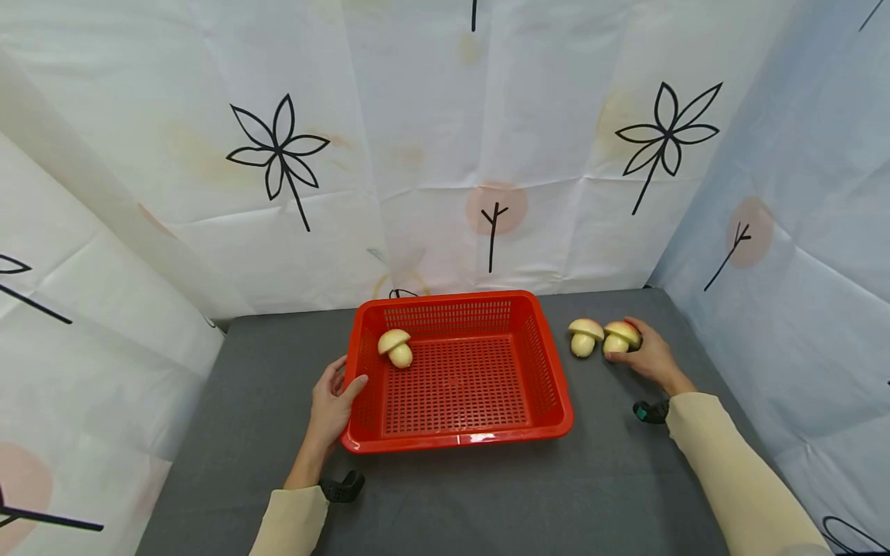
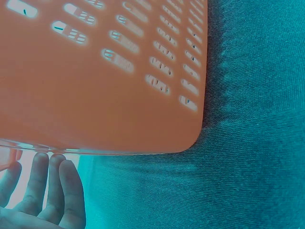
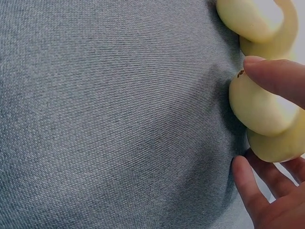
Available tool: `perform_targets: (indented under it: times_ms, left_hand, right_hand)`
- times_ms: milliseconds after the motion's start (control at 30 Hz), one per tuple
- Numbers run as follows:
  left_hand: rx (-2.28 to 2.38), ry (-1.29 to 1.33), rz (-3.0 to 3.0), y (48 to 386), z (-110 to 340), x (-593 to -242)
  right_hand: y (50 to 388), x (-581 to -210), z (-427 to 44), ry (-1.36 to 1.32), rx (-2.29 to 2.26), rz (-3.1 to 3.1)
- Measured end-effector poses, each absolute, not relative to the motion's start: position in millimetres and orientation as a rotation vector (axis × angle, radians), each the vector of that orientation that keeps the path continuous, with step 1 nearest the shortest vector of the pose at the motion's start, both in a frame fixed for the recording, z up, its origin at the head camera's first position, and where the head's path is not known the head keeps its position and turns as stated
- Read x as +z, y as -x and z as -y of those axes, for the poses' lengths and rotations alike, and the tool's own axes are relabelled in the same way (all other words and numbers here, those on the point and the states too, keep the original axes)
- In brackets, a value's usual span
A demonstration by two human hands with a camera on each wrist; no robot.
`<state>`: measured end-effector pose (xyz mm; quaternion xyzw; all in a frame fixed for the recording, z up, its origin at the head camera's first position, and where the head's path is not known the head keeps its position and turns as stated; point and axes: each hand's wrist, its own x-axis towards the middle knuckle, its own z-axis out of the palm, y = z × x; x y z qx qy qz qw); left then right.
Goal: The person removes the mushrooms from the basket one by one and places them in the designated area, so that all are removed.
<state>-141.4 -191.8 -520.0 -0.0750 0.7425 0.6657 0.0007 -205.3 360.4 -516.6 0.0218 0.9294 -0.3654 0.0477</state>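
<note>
Tally, centre of the head frame: one pale mushroom [image 1: 396, 346] inside the red basket [image 1: 452, 441], towards its left end; two outside, right of centre, so perhaps a third along. Left hand [image 1: 330, 405] grips the basket's left rim, thumb inside. Right hand [image 1: 650, 355] pinches the rightmost mushroom [image 1: 620, 337], its neighbour [image 1: 584, 337] just beside (not gripped). Left wrist view alone, lower left: fingertips [image 2: 57, 160] beneath the rim. Right wrist view alone, right side: dark mark [image 3: 240, 74] on the pinched mushroom's stem

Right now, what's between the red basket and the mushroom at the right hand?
In the head view, another mushroom lies between the red basket and the mushroom at the right hand.
</note>
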Motion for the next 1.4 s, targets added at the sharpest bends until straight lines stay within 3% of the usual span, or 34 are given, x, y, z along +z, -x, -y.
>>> perform_targets:
  times_ms: [1400]
  left_hand:
    - [2.09, 0.222, -2.33, 141.1, 193.4, -520.9]
  right_hand:
    - [200.3, -506.1, -368.8, -0.057, -1.112, -2.82]
